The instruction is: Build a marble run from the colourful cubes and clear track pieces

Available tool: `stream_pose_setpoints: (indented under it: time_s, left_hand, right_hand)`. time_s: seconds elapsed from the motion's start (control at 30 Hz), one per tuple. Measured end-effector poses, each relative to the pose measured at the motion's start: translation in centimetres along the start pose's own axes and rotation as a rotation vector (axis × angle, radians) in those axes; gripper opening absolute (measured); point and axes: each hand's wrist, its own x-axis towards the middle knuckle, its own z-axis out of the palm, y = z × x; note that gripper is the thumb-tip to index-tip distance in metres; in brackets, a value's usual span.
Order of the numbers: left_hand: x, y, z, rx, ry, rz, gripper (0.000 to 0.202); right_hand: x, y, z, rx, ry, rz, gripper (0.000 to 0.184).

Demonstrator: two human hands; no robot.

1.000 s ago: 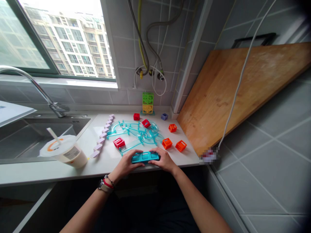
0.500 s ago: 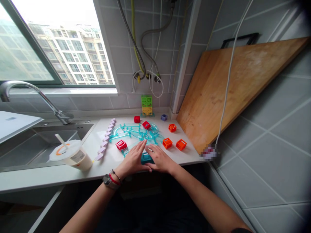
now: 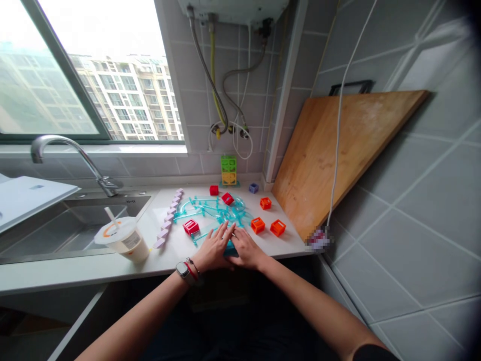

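Note:
At the counter's front edge, my left hand (image 3: 213, 250) and my right hand (image 3: 246, 249) are cupped together around a teal block (image 3: 230, 247). Most of the block is hidden; a strip of it shows between my fingers, which extend over it, with both thumbs on the near side. Just beyond my fingertips lies a spread of clear teal track pieces (image 3: 205, 205). A red hollow block (image 3: 191, 227) sits to the left of my left hand. Two orange frame blocks (image 3: 257, 225) are to the right of my right hand.
A lidded drink cup with a straw (image 3: 126, 240) stands at left by the sink (image 3: 67, 250). Lilac blocks (image 3: 169, 220) form a zigzag row. A green and yellow block stack (image 3: 229, 170) stands at the back wall. A wooden board (image 3: 338, 145) leans on the right.
My hands have closed over the teal block, so less of it shows than before. The view has tilted upward, bringing a white appliance into sight at the top. The other blocks have not moved.

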Motion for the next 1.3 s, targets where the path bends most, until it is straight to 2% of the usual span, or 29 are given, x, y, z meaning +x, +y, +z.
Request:
stream_pose_setpoints:
  time_s: [0.13,0.3,0.47,0.57,0.67,0.73,0.83,0.9,1.0,1.07,1.17,1.3]
  left_hand:
    - [-0.6,-0.7,-1.1,-0.014,0.055,-0.02,0.106]
    - [-1.8,-2.2,-2.6,-0.02,0.051,-0.017,0.064]
    - [-2.3,-3.4,-3.2,-0.009,0.06,0.022,0.051]
    - [-1.4,-4.3,-4.4,-0.005,-0.032,0.039,0.053]
    - [0.9,-5.8,-6.7,-0.051,-0.12,0.053,0.059]
    - [3.1,-7.4,-8.4,-0.098,-0.127,0.009,0.057]
    - [6.7,-10.7,-10.4,-0.114,-0.093,-0.131,0.056]
    - [9.1,-13.3,-11.1,-0.091,-0.079,-0.202,0.051]
    - [12.3,-16.7,-11.0,-0.074,-0.057,-0.323,0.048]
    - [14.4,-18.0,-10.4,-0.087,-0.046,-0.379,0.051]
    - [17.3,-18.6,-9.1,-0.137,-0.045,-0.379,0.056]
    - [20.4,-18.0,-7.0,-0.253,-0.08,-0.261,0.059]
  right_hand:
    - [-1.4,1.4,-0.5,0.194,0.183,0.105,0.081]
    - [-2.4,2.2,-0.4,0.416,0.213,0.213,0.067]
    - [-2.3,2.0,0.1,0.407,0.242,0.235,0.056]
    - [-2.3,2.0,0.4,0.392,0.273,0.264,0.061]
    - [-2.4,1.8,0.5,0.384,0.304,0.278,0.075]
    - [-2.5,1.6,0.4,0.385,0.302,0.276,0.082]
    - [-2.5,1.4,0.2,0.385,0.288,0.293,0.084]
    - [-2.6,1.2,0.1,0.387,0.28,0.302,0.081]
    - [-2.6,1.1,0.0,0.382,0.276,0.299,0.072]
    - [-2.6,1.1,0.0,0.368,0.274,0.294,0.067]
    - [-2.6,1.0,0.1,0.343,0.255,0.295,0.063]
    - [-2.6,0.9,0.0,0.328,0.242,0.295,0.06]
